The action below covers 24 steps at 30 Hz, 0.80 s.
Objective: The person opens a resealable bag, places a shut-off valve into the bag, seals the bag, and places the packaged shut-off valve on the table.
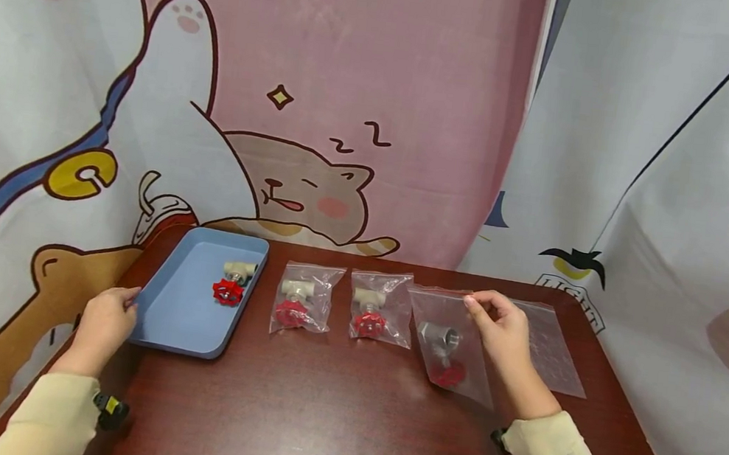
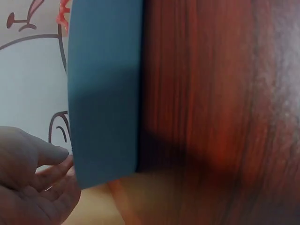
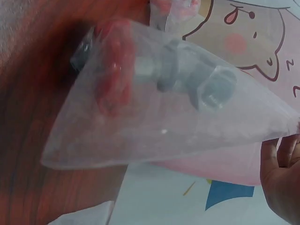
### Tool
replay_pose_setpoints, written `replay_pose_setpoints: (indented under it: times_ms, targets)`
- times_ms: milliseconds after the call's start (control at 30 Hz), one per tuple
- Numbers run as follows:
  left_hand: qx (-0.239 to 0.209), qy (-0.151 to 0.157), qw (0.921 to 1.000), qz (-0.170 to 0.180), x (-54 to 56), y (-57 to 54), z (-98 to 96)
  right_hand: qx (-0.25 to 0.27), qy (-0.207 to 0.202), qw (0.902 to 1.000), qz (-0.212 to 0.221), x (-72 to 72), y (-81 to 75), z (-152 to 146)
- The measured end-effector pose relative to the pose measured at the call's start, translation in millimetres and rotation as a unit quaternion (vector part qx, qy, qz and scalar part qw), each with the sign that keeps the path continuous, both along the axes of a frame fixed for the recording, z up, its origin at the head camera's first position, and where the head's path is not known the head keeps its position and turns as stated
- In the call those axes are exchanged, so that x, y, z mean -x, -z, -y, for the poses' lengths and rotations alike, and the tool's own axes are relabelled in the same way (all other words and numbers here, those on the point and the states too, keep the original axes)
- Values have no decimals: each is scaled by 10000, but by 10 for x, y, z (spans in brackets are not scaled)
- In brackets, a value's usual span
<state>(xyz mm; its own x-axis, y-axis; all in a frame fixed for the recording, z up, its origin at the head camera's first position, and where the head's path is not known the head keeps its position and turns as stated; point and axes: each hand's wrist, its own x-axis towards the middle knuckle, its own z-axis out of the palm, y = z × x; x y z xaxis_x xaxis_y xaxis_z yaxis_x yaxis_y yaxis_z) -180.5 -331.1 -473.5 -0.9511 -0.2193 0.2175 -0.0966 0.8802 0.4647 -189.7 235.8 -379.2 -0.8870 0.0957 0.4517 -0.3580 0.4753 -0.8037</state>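
My right hand (image 1: 502, 329) pinches the top edge of a clear plastic bag (image 1: 419, 304) between thumb and fingers. Inside the bag is a grey metal valve (image 1: 438, 337) with a red handwheel; in the right wrist view the bag (image 3: 140, 145) slants down from the fingers, its valve (image 3: 178, 75) lying sideways. At the far left, my left hand (image 1: 106, 323) grips the rim of a blue tray (image 1: 175, 341), thumb and fingertips meeting at its edge in the left wrist view. A cream valve with a red wheel (image 1: 227, 292) lies in this tray.
Two more clear bags, one left (image 1: 321, 319) and one right (image 1: 399, 327), each hold a cream valve with a red wheel mid-table. A flat clear bag (image 1: 557, 363) lies at the right, partly behind the right hand. Printed cloth (image 1: 416, 114) hangs behind the brown table (image 1: 292, 413).
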Motion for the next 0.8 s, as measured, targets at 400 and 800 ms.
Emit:
replay_pose_setpoints:
  times_ms: [400,800]
  targets:
    - [-209,-129,9975,666,40,45,165,-471,280,9977,404,563,282,-186]
    - [-451,-238,9923,1126,59,7,168,-1252,617,9864,871,962,352,-148]
